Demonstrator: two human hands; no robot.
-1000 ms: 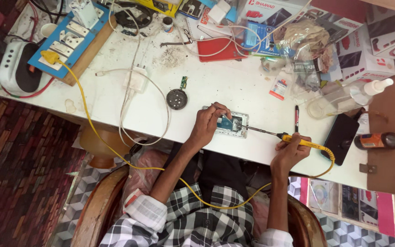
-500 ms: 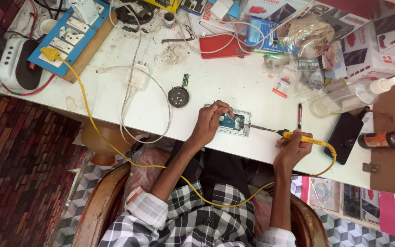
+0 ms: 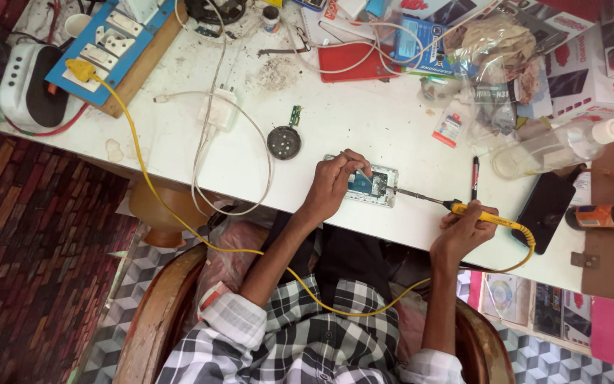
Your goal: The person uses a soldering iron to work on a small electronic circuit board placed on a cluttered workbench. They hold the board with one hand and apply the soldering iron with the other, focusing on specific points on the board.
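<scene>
Left hand (image 3: 332,186) as before, fingers pinning opened phone (image 3: 372,186) flat on white bench (image 3: 179,153). Right hand (image 3: 463,229) fingers clenched round yellow soldering iron (image 3: 481,213), tip unmoved at phone's edge. Work steady, joint mid-solder. Black pen (image 3: 475,178) just beside.

White table (image 3: 364,128) with opened phone (image 3: 372,186), round disc (image 3: 283,142), white charger (image 3: 219,117), black pen (image 3: 475,178).
</scene>
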